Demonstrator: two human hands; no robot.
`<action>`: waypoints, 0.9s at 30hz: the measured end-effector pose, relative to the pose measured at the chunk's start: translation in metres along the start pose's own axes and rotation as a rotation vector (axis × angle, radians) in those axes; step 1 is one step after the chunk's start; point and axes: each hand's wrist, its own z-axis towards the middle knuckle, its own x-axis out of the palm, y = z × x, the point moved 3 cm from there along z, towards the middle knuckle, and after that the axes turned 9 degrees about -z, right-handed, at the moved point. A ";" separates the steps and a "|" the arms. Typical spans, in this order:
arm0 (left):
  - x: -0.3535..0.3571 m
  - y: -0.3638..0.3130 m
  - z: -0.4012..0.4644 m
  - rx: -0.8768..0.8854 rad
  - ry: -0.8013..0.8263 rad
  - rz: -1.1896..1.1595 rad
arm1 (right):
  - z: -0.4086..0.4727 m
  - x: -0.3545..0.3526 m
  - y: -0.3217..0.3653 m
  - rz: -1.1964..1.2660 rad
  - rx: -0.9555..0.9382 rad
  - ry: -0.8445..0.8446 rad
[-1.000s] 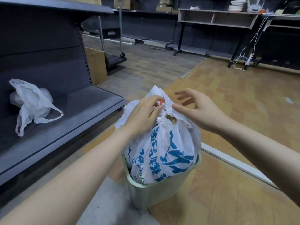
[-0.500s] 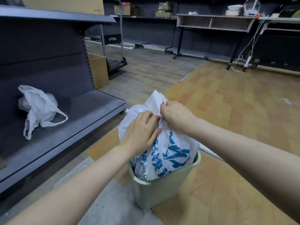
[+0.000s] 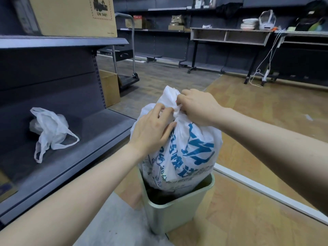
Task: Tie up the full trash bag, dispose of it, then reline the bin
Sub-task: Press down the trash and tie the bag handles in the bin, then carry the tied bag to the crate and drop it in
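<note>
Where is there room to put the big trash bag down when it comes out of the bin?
Bare wood floor right of the bin is free. The low grey shelf has room between the empty white bag and its front edge. Straight ahead, a cart and cardboard box crowd the way.

head cam | 1 view | looks forward-down | close over bin [image 3: 177,215] | wide-angle
</note>
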 end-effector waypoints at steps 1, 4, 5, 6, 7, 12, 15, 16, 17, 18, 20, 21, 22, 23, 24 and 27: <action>-0.003 0.001 0.004 0.006 -0.002 0.016 | 0.001 -0.001 -0.005 0.022 0.010 -0.009; -0.015 0.006 0.019 -0.055 0.007 0.013 | 0.011 -0.005 -0.015 0.072 0.023 -0.014; -0.021 0.007 0.024 -0.088 0.023 0.002 | 0.015 -0.009 -0.018 0.085 0.010 0.010; -0.029 0.008 0.029 -0.119 0.051 -0.005 | 0.020 -0.016 -0.021 0.103 -0.005 0.033; -0.037 0.010 0.035 -0.143 0.083 -0.005 | 0.024 -0.024 -0.025 0.116 -0.015 0.054; -0.102 0.009 0.080 -0.258 0.169 0.056 | 0.049 -0.095 -0.064 0.142 -0.034 0.104; -0.150 -0.001 0.113 -0.298 0.196 0.095 | 0.063 -0.147 -0.091 0.146 -0.045 0.146; -0.167 -0.006 0.124 -0.303 0.208 0.115 | 0.067 -0.166 -0.100 0.152 -0.046 0.157; -0.185 -0.011 0.135 -0.306 0.223 0.134 | 0.072 -0.186 -0.109 0.158 -0.050 0.164; -0.203 -0.014 0.145 -0.321 0.245 0.147 | 0.077 -0.207 -0.117 0.161 -0.056 0.165; -0.238 -0.021 0.167 -0.375 0.287 0.138 | 0.086 -0.248 -0.132 0.179 -0.069 0.182; -0.256 -0.025 0.177 -0.402 0.301 0.126 | 0.090 -0.268 -0.138 0.183 -0.081 0.188; -0.274 -0.031 0.188 -0.425 0.316 0.117 | 0.093 -0.288 -0.145 0.194 -0.095 0.181; -0.293 -0.037 0.202 -0.435 0.323 0.110 | 0.096 -0.306 -0.151 0.213 -0.108 0.175; -0.316 -0.044 0.220 -0.445 0.314 0.112 | 0.100 -0.329 -0.158 0.229 -0.120 0.173; -0.361 -0.059 0.258 -0.491 0.317 0.099 | 0.110 -0.383 -0.168 0.221 -0.150 0.192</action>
